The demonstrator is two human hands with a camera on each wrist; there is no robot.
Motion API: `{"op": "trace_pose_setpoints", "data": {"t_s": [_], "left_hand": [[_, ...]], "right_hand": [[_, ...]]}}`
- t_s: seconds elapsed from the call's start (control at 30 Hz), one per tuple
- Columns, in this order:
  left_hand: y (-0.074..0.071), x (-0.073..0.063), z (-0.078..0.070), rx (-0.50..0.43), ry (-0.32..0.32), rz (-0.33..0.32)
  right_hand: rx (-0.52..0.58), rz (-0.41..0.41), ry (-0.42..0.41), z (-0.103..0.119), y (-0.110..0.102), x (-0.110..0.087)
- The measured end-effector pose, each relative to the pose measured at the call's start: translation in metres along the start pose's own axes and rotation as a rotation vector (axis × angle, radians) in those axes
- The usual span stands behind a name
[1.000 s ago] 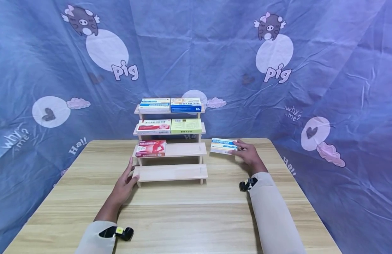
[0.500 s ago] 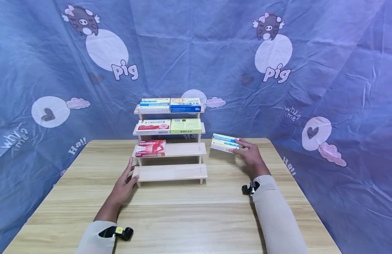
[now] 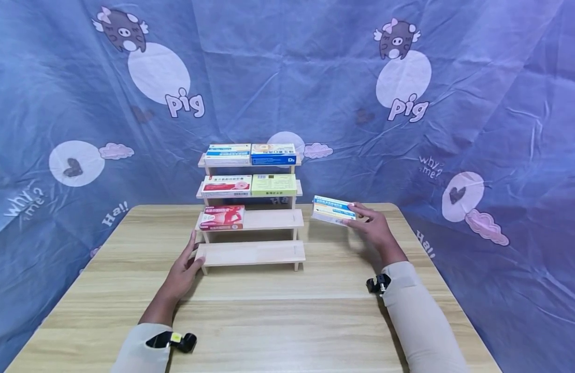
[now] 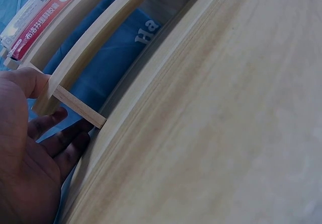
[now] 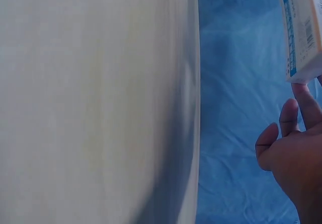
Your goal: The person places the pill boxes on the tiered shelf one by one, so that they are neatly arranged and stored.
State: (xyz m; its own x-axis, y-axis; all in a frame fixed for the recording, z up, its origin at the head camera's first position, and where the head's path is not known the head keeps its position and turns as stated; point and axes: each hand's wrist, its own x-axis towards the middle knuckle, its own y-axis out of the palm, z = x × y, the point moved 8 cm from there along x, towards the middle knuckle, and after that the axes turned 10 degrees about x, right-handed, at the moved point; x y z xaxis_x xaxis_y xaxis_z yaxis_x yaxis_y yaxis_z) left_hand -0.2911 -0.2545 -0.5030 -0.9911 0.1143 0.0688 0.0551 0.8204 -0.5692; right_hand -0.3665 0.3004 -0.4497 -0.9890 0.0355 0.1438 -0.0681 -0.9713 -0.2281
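Observation:
My left hand [image 3: 181,273] holds the left end of the lowest step of a pale wooden four-tier rack [image 3: 250,254]. In the left wrist view, its thumb lies over the step [image 4: 80,48] while the other fingers are beneath, near the leg. To the rack's right, my right hand [image 3: 375,228] pinches a white medicine box [image 3: 333,210] with blue and yellow stripes by its right end. The box looks raised above the table; part of it [image 5: 304,32] shows in the right wrist view. A red medicine box [image 3: 221,218] lies on the left of the second-lowest step.
Higher steps bear a red-and-white box [image 3: 226,186], a green box [image 3: 273,185], a blue-and-white box [image 3: 228,154] and a vitamin D box [image 3: 273,154]. The wood-grain table [image 3: 278,321] extends in front. A blue patterned cloth [image 3: 287,67] hangs behind it.
My right hand has lifted the white-and-blue box slightly and shifted a little to the right with it, its wrist coming nearer. My left hand stays on the rack.

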Motion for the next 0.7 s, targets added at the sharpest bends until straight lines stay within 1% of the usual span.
{"op": "trace_pose_setpoints", "data": {"t_s": [0.17,0.4,0.7], "left_hand": [[-0.001,0.000,0.000,0.000,-0.006,-0.006],[-0.001,-0.001,0.000,-0.001,-0.012,-0.005],[0.000,-0.002,-0.002,0.002,-0.030,0.007]], "right_hand": [[0.000,0.007,-0.010,0.006,0.000,-0.003],[0.009,0.017,-0.045,0.013,0.002,-0.006],[0.053,0.034,-0.070,0.019,0.008,-0.012]]}}
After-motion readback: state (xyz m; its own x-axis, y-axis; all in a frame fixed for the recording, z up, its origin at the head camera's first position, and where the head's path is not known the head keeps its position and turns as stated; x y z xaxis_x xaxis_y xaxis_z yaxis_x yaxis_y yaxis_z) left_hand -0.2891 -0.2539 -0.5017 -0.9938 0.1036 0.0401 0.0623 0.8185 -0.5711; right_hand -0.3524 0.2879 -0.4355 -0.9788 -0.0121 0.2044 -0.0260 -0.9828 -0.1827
